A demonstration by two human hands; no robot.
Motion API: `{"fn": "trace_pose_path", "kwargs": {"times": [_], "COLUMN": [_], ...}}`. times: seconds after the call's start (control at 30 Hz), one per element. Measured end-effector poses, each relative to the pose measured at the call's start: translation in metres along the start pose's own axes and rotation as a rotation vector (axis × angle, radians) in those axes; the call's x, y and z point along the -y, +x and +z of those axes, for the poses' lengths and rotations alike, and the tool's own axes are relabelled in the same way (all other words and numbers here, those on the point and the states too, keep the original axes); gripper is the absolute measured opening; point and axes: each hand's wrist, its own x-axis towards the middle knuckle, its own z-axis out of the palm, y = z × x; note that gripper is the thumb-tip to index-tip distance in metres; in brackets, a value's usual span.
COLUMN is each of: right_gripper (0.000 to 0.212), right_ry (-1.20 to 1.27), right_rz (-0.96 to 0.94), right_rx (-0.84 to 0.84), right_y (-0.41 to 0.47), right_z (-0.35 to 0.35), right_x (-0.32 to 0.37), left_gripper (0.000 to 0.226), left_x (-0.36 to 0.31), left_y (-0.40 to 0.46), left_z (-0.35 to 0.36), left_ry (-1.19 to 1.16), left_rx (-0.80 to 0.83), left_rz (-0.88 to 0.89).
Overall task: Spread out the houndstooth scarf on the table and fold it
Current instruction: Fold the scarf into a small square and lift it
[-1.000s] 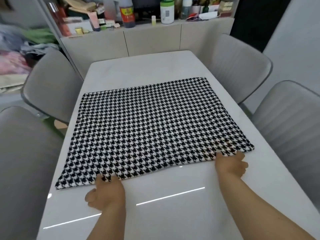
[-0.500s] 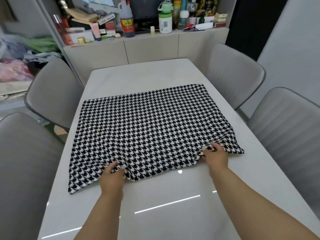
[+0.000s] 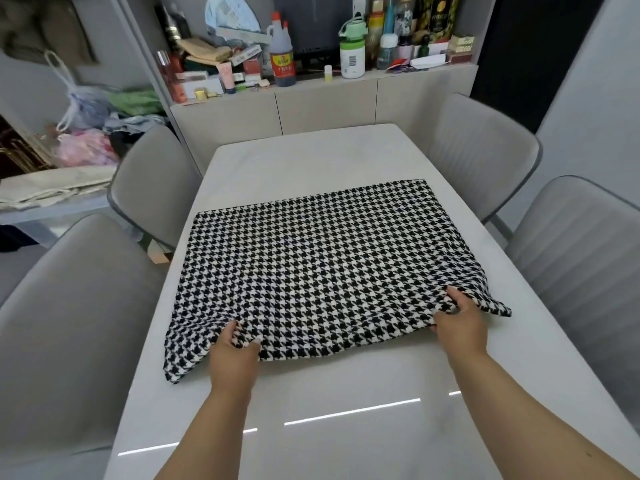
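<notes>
The houndstooth scarf (image 3: pixel 322 271) lay spread across the middle of the white counter (image 3: pixel 311 157), its far edge flat and fairly square, its near edge gathered and rumpled where I had hold of it. My left hand (image 3: pixel 232 358) pinched the near edge a little in from the left corner, thumb on top and fingers curled beneath the cloth. My right hand (image 3: pixel 458 320) pinched the same edge a little in from the right corner, with a small peak of fabric bunched between the fingers. Both near corners trailed loose outside my grips; the left one drooped towards the counter's side edge.

I judged the step in hand to be the first fold: carrying the near edge up and over to meet the far one. To do it well, I would lift both hands together and level, keep the cloth lightly taut between them so the middle did not sag, and lay the near edge down parallel to the far edge. The loose corners would want squaring afterwards, and the crease a smoothing from the centre outward.

Grey chairs (image 3: pixel 485 147) stood along both sides of the counter. Beyond it a cluttered sideboard (image 3: pixel 325 109) carried bottles and jars.
</notes>
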Motion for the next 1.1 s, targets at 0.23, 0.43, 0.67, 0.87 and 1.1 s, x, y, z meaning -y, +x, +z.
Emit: {"fn": "trace_pose_path", "kwargs": {"times": [0.23,0.43,0.67,0.87,1.1], "right_gripper": [0.059,0.059,0.059,0.059,0.057], "right_ry": [-0.123,-0.184,-0.203,-0.244,-0.298], "right_rz": [-0.061,-0.040,-0.006,-0.002,0.064], "right_rx": [0.012,0.004,-0.034,-0.046,-0.075], "right_y": [-0.028,-0.055,-0.100,-0.144,-0.191], "right_z": [-0.036,-0.063,-0.094,-0.126,-0.162], "right_x": [-0.027,-0.054,-0.079,-0.098,-0.126], "left_gripper": [0.080,0.086,0.071,0.067,0.064], "left_x": [0.017,0.039,0.059,0.076,0.111], "left_y": [-0.043,-0.079,-0.131,-0.189,-0.242], "left_z": [-0.023,-0.034,-0.060,-0.087,-0.111], "left_ry": [0.191,0.322,0.379,0.397,0.474], "left_rx": [-0.028,-0.003,0.011,-0.010,-0.030], "left_rz": [0.032,-0.004,-0.004,-0.028,-0.050]}}
